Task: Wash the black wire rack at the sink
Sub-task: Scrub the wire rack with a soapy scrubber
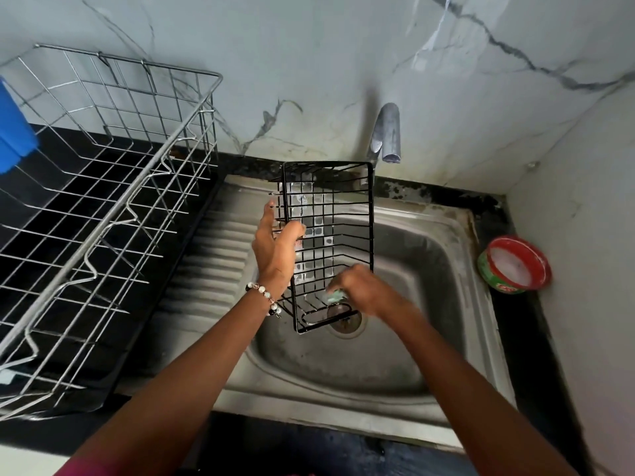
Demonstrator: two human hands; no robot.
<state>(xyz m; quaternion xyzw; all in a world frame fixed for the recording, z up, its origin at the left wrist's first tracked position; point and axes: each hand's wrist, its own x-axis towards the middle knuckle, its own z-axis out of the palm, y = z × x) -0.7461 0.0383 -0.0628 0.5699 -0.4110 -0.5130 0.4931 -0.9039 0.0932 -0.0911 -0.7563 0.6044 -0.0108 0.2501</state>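
The black wire rack point(338, 214) stands tilted on end over the steel sink point(443, 341), its lower end near the drain. My left hand point(276, 247) grips the rack's left side, thumb and fingers curled round the wires. At the rack's lower part, my right hand point(366, 292) holds a pale green scrubber point(335, 294) against the wires; the hand is motion-blurred. Soap film fills some of the rack's squares.
The tap point(388, 134) juts from the marble wall above the rack, with no water visible. A red and green tub of dish soap point(513, 264) sits on the right counter. A large steel dish rack point(103, 214) fills the left counter, with a blue object point(13, 132) at the left edge.
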